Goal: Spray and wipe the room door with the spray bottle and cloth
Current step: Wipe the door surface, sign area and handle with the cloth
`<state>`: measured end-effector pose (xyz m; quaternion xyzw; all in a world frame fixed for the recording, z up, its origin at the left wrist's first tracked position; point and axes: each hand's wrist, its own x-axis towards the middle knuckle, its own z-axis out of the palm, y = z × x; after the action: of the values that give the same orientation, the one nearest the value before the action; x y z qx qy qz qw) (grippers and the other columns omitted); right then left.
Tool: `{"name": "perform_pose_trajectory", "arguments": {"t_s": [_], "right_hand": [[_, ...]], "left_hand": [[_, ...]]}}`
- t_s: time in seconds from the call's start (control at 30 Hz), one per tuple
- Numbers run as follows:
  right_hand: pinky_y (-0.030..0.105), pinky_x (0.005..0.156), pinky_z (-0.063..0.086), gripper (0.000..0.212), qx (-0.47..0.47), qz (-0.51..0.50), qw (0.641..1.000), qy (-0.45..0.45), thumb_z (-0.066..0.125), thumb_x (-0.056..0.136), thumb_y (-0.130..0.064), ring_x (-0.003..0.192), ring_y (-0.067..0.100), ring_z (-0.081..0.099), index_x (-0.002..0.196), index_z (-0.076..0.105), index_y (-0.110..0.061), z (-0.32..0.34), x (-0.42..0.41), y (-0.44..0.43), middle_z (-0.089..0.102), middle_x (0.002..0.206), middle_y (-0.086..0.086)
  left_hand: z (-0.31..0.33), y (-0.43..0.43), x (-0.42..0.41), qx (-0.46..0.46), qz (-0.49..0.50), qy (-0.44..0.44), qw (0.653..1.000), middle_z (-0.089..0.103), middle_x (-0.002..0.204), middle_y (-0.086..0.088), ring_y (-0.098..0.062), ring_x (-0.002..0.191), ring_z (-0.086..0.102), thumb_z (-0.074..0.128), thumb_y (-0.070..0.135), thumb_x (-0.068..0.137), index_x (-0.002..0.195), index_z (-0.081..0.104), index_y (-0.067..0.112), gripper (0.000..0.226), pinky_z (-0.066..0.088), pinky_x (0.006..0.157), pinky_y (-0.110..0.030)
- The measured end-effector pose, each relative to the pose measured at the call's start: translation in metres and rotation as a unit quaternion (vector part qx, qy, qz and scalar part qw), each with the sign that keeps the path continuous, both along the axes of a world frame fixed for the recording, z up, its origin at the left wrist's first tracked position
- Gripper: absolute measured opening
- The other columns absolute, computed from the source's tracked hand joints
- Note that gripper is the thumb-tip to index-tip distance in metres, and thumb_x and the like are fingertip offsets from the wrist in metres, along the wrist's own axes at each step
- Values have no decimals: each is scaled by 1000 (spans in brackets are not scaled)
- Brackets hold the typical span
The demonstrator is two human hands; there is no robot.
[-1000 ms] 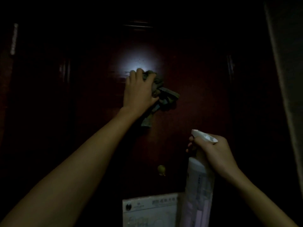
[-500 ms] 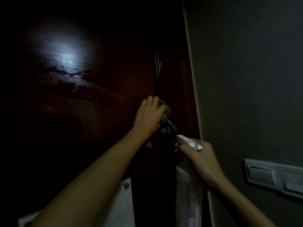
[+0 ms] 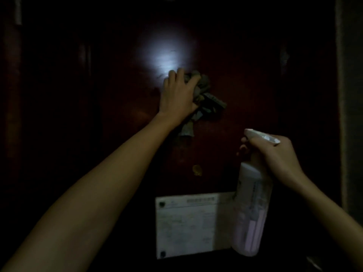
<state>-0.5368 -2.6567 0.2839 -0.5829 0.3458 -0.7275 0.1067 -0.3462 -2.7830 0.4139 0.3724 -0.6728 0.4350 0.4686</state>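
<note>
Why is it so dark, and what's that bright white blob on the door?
Head view: the room is dim, so most of the door is nearly black; the white blob is light glaring off its shiny surface, above the left hand holding the cloth; the notice is too blurry to read.

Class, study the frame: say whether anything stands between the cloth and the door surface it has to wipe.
Nothing visible does. The left hand presses the bunched cloth against the door. A brass fitting and a paper notice sit lower on the door, clear of the cloth; the right hand holds the spray bottle aside.
</note>
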Motion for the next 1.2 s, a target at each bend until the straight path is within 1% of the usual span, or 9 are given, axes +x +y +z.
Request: {"name": "perform_pose_trajectory", "arguments": {"t_s": [0.2, 0.27, 0.47, 0.63, 0.77, 0.87, 1.0, 1.13, 1.2], "right_hand": [[37, 68, 56, 27, -13, 74, 997, 4, 63, 92, -23, 71, 25, 70, 71, 72, -9, -14, 68, -14, 72, 68, 8], [44, 72, 54, 25, -3, 98, 995, 5, 63, 91, -23, 73, 31, 69, 71, 72, -10, -23, 83, -18, 70, 68, 8], [40, 71, 53, 25, 25, 118, 993, 11, 61, 93, -22, 74, 29, 69, 79, 69, -2, -64, 104, -22, 70, 73, 10], [49, 71, 54, 24, 51, 103, 993, 28, 61, 90, -16, 77, 37, 68, 82, 68, 5, -108, 113, -26, 68, 79, 24], [55, 69, 53, 30, 65, 90, 993, 37, 62, 85, -19, 80, 47, 64, 79, 65, 10, -145, 120, -26, 66, 79, 29], [53, 68, 53, 30, 86, 90, 992, 35, 62, 86, -16, 78, 48, 63, 76, 64, 12, -171, 122, -20, 64, 78, 32], [37, 67, 52, 26, 117, 84, 989, 32, 62, 90, -15, 78, 37, 67, 74, 68, 5, -199, 123, -12, 69, 76, 23], [44, 62, 48, 31, 128, 88, 987, 42, 63, 82, -24, 75, 41, 63, 77, 64, 7, -221, 128, -9, 64, 79, 31], [37, 62, 45, 26, 124, 87, 988, 38, 63, 81, -21, 70, 32, 61, 74, 65, 4, -229, 131, -7, 64, 78, 31]], "left_hand": [[-17, 8, 139, 15, 73, 96, 993, 44, 132, -17, -37, 117, 43, 65, 60, 74, 141, 44, 26, 78, 37, 95, -45], [-31, 9, 159, 21, 75, 94, 993, 44, 133, -17, -36, 118, 43, 63, 60, 75, 141, 45, 23, 78, 38, 97, -45], [-92, 8, 174, 39, 32, 60, 997, 45, 135, -20, -37, 117, 44, 60, 59, 76, 140, 49, 21, 75, 41, 100, -47], [-189, 3, 173, 38, 4, 5, 999, 47, 131, -23, -36, 116, 39, 64, 51, 81, 134, 53, 20, 63, 43, 96, -48], [-271, 3, 171, 56, 4, -38, 998, 30, 133, -10, -32, 117, 31, 70, 45, 76, 135, 45, 24, 67, 43, 93, -51], [-331, 8, 173, 95, 11, -73, 993, 28, 133, -9, -34, 117, 30, 79, 39, 66, 134, 42, 26, 78, 43, 91, -54], [-434, 15, 175, 163, 44, -118, 979, 32, 132, -12, -36, 116, 33, 89, 33, 46, 131, 41, 32, 98, 47, 92, -54], [-521, 21, 177, 197, 35, -206, 958, 39, 128, -13, -36, 112, 39, 49, 47, 82, 130, 43, 34, 50, 55, 84, -52], [-527, 19, 181, 175, 43, -231, 956, 39, 127, -12, -34, 111, 39, 56, 53, 81, 132, 42, 34, 56, 56, 85, -49]]}}
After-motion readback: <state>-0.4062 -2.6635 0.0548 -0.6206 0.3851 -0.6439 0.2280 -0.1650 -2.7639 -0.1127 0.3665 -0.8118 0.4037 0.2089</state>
